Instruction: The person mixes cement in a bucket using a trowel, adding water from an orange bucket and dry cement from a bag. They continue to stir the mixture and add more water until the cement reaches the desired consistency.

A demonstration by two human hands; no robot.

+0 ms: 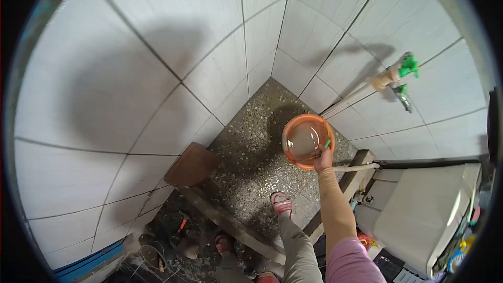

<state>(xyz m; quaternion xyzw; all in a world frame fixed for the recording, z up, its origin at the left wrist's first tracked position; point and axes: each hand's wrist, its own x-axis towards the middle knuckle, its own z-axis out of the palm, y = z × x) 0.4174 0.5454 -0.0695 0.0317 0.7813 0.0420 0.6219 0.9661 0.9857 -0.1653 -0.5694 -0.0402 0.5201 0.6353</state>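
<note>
My right hand [324,159] is closed at the near right edge of an orange bucket [287,153], its fingers curled at the rim beside a small green piece [327,143]. Cloudy water [304,140] stands in the bucket and reflects the light. The bucket is over the wet speckled floor [246,141], near the tiled corner. My right arm, in a pink sleeve, reaches forward from the bottom of the view. My left hand is out of view.
A tap with green handles [406,68] sticks out of the right wall above a pipe [348,99]. A white appliance [419,204] stands at the right, its pale hose [356,168] running toward the bucket. A raised ledge [236,228] crosses the floor near my sandalled foot [282,203].
</note>
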